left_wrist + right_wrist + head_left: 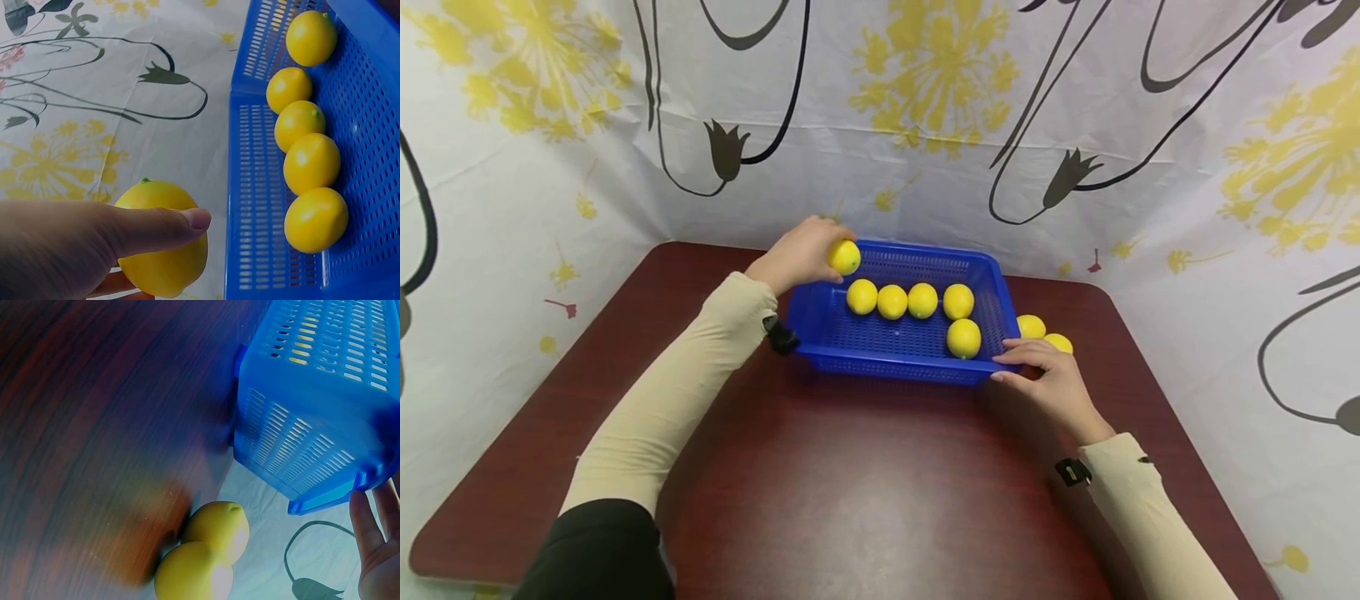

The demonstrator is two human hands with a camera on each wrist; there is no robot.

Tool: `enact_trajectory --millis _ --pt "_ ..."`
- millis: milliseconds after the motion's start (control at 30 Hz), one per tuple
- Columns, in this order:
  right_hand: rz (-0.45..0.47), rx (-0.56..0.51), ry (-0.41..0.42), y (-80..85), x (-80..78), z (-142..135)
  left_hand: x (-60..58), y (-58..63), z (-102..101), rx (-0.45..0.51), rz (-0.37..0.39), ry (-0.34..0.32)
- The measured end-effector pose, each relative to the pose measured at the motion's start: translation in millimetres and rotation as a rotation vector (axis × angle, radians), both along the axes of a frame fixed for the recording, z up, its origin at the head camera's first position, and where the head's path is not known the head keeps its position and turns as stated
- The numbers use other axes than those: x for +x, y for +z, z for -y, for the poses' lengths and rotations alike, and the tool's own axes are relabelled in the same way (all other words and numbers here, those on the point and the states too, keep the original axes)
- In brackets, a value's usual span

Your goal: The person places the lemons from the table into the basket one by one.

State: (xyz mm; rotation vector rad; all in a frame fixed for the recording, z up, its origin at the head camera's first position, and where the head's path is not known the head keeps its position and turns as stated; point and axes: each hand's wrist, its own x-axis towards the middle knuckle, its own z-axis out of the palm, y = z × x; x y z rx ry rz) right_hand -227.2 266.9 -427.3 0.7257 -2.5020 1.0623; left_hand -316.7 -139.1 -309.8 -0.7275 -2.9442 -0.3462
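Observation:
My left hand (801,252) grips a yellow lemon (845,257) over the back left corner of a blue plastic basket (887,360). In the left wrist view the thumb lies across this lemon (164,272), and the fingers behind it are mostly hidden. Several lemons sit inside the basket, most in a row along the back, with one lemon (964,338) at the right in front of the row. My right hand (1054,385) pinches the basket's front right corner, fingers over the rim and thumb below.
Two lemons touch each other on the table outside the basket's right side, a nearer lemon (194,575) and a farther lemon (219,530). The dark red wooden table (850,475) has patterned white cloth (820,175) hanging behind it and at both sides.

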Motion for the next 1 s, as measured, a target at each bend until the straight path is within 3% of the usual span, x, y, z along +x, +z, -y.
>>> enact_trajectory --millis 1000 --pt "-0.030 -0.013 0.023 -0.1 -0.3 0.8 -19.0 -4.5 -64.9 -0.044 0.117 -0.207"
